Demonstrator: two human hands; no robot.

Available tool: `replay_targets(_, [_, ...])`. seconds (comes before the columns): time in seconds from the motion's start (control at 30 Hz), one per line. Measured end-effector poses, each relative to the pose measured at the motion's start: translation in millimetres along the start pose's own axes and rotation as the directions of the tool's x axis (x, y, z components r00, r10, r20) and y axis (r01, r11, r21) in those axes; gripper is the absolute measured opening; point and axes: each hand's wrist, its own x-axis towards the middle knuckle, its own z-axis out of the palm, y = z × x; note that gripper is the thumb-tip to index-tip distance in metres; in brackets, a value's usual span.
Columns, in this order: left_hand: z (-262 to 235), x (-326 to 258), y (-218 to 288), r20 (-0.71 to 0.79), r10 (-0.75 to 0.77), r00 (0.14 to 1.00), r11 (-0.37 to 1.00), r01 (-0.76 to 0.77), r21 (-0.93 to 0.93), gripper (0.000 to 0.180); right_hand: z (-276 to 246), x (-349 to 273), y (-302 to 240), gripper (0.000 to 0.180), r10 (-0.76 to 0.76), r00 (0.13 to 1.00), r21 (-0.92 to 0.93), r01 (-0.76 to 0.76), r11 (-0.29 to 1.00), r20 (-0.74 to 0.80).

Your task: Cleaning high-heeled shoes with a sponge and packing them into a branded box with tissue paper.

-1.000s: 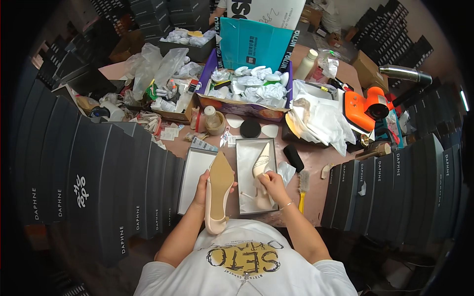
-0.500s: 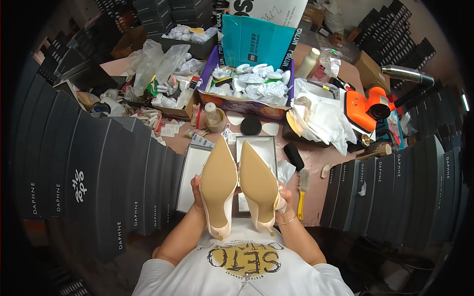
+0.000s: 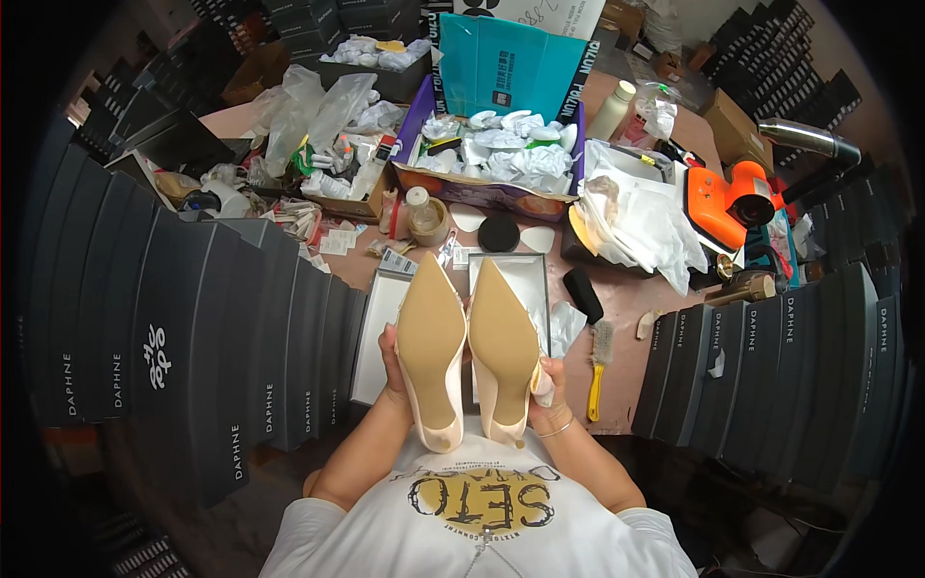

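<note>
The person holds up a pair of pale pointed shoes, one in each hand, tan soles facing the wearer's eyes, toes pointing away and heels back by the white T-shirt (image 3: 472,535). The left hand (image 3: 391,364) is partly closed on the outer side of the left shoe (image 3: 430,352), thumb up along its edge, the other fingers mostly hidden behind it. The right hand (image 3: 553,387) is curled likewise on the outer side of the right shoe (image 3: 502,352), with a pale bit bunched by the thumb that I cannot make out. The shoes sit side by side, very close at their widest, over an open grey box (image 3: 526,276) and a shallow grey box part (image 3: 372,364) beside it.

On the table (image 3: 628,390), to the right, lie a crumpled translucent sheet (image 3: 567,329), a black oblong object (image 3: 583,296) and a yellow-handled brush (image 3: 595,385). Beyond are a jar (image 3: 426,220), a black disc (image 3: 499,233) and a purple carton (image 3: 482,186) heaped with crumpled white paper (image 3: 528,161). An orange device (image 3: 713,207) stands farther right, and dark shoeboxes (image 3: 198,337) line both sides
</note>
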Motion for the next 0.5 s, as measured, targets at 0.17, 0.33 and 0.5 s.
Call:
replay_targets(0.17, [0.8, 7.3, -2.6, -0.216, -0.126, 0.968, 0.991, 0.115, -0.062, 0.084, -4.5, 13.1, 8.6, 0.025, 0.006, 0.989, 0.115, 0.011, 0.993, -0.147])
replay_targets(0.33, [-20.8, 7.2, -6.8, -0.184, -0.166, 0.969, 0.982, 0.146, -0.118, 0.082, -3.1, 16.4, 13.3, 0.018, 0.035, 0.985, 0.148, -0.010, 0.989, -0.169])
replay_targets(0.5, [-8.4, 5.1, -2.1, -0.209, -0.176, 0.962, 0.982, 0.156, -0.108, 0.082, -2.7, 19.9, 14.6, 0.017, 0.028, 0.982, 0.147, 0.000, 0.989, -0.187])
